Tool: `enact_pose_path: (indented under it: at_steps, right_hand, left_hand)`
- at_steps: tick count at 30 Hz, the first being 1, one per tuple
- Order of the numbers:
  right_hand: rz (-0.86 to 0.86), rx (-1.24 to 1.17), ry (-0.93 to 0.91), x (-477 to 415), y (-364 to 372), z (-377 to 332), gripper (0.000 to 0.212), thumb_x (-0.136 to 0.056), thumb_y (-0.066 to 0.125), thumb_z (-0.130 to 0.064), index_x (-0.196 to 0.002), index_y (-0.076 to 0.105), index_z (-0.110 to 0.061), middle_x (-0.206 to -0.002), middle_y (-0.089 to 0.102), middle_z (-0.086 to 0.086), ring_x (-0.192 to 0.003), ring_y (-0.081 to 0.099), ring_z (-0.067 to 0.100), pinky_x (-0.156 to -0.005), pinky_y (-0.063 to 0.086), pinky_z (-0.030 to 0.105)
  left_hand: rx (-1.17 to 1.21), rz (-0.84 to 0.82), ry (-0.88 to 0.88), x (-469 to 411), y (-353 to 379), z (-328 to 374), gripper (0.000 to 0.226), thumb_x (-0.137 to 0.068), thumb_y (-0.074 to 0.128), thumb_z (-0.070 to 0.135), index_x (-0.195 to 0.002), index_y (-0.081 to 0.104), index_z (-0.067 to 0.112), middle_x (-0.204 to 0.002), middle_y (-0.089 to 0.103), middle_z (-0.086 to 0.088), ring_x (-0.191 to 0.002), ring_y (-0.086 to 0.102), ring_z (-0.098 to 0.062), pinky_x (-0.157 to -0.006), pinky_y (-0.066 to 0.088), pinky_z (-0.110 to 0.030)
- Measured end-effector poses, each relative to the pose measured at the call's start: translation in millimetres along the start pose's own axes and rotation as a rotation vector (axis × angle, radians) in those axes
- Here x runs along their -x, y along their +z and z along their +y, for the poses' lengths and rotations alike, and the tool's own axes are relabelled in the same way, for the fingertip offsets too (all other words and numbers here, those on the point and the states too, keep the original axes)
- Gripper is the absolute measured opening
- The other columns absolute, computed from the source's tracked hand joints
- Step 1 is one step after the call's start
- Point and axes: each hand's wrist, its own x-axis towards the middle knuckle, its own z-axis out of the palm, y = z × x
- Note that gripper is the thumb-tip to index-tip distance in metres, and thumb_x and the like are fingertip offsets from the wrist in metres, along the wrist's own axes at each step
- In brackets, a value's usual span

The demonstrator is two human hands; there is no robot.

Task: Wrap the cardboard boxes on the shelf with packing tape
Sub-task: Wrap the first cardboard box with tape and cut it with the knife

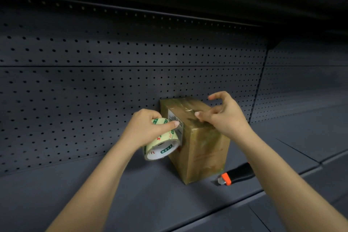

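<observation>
The packing tape roll point(162, 144) is gripped by the left hand point(148, 126) against the cardboard box point(201, 149) on the shelf point(131, 194). The box top is touched by the right hand point(226, 117), fingers point(204, 118) curled; a pinch cannot be confirmed. The box is judged light, stiff and tape-slick, best steadied from above.

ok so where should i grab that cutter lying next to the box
Grip the cutter by its black handle from above, behind the orange collar. It lies flat on the shelf, metal tip pointing left, near the box. The right hand is nearer; the left hand holds the tape roll.
</observation>
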Motion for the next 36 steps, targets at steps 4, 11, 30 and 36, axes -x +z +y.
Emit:
enact_pose_path:
  at_steps: [4, 11, 30, 36]
  right_hand:
    - [0.034, 0.074, -0.044, 2, 3, 2, 0.053, -0.078, 0.082, -0.033, -0.117, 0.046, -0.027, -0.075, 0.073, -0.003, -0.077, 0.068, 0.006, -0.068, 0.047, 0.023]
    - [0.097, 0.266, -0.17, 10, 10, 6, 0.058, -0.076, 0.083, -0.033, -0.117, 0.042, -0.026, -0.103, 0.054, -0.005, -0.076, 0.056, 0.011, -0.057, 0.036, 0.017]
    - [-0.025, 0.282, -0.535, 30, 26, 39, 0.046, -0.105, 0.03, -0.038, -0.123, 0.068, -0.018, -0.125, 0.066, -0.007, -0.121, 0.054, 0.002, -0.108, 0.039, 0.028]
    - [-0.079, 0.076, -0.495, 23, 2, 50, 0.04, -0.105, 0.037, -0.032, -0.111, 0.074, -0.019, -0.113, 0.071, -0.015, -0.114, 0.059, -0.003, -0.103, 0.041, 0.018]
  left_hand:
    - [0.016, -0.028, -0.026, -2, 2, -3, 0.061, -0.073, 0.079, 0.055, -0.063, 0.057, -0.002, -0.052, 0.05, 0.0, -0.046, 0.043, -0.01, -0.05, 0.031, -0.024]
    - [0.038, -0.068, -0.064, -3, 5, -11, 0.063, -0.071, 0.08, 0.056, -0.065, 0.058, -0.003, -0.052, 0.05, 0.0, -0.048, 0.045, -0.01, -0.054, 0.032, -0.025]
    - [0.121, 0.085, -0.057, 20, 36, -17, 0.055, -0.085, 0.069, 0.051, -0.059, 0.05, 0.006, -0.05, 0.049, 0.007, -0.047, 0.044, -0.005, -0.049, 0.03, -0.023]
    - [0.228, 0.093, -0.042, 40, 49, -2, 0.051, -0.086, 0.069, 0.048, -0.068, 0.056, 0.002, -0.058, 0.059, -0.002, -0.052, 0.05, -0.006, -0.051, 0.035, -0.027]
